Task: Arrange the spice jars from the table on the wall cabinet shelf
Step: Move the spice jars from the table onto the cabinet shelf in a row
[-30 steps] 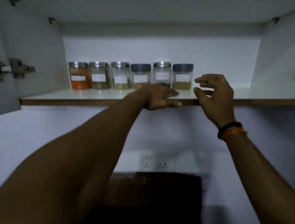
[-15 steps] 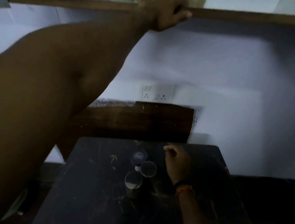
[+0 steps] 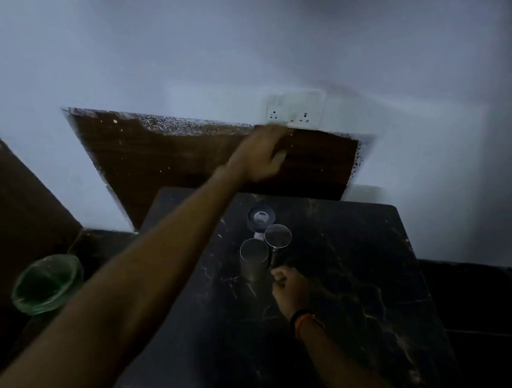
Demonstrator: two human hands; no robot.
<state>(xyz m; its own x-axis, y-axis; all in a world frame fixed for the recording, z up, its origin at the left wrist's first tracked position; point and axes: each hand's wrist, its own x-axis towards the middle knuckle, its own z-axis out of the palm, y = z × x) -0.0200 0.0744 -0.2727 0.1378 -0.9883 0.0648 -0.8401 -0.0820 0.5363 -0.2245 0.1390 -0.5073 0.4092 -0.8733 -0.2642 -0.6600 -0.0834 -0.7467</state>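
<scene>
Three spice jars stand close together on the dark marble table [image 3: 363,292]. One has a dark lid [image 3: 261,219]; the other two have silver lids, one on the left [image 3: 254,252] and one on the right [image 3: 278,236]. My right hand [image 3: 290,289], with a band at the wrist, is low over the table just in front of the right silver-lidded jar. Its fingers are curled and nothing shows inside them. My left hand [image 3: 261,159] hangs blurred in the air before the wooden wall panel, fingers loose, holding nothing. The cabinet shelf is out of view.
A brown wooden panel [image 3: 184,159] and a white socket plate [image 3: 295,111] are on the wall behind the table. A green bin [image 3: 46,283] stands on the floor to the left. A dark ledge runs at the right of the table.
My view has dropped from the shelf to the table. My left hand has let go of the shelf edge and come down. My right hand has shifted to the front of the jars.
</scene>
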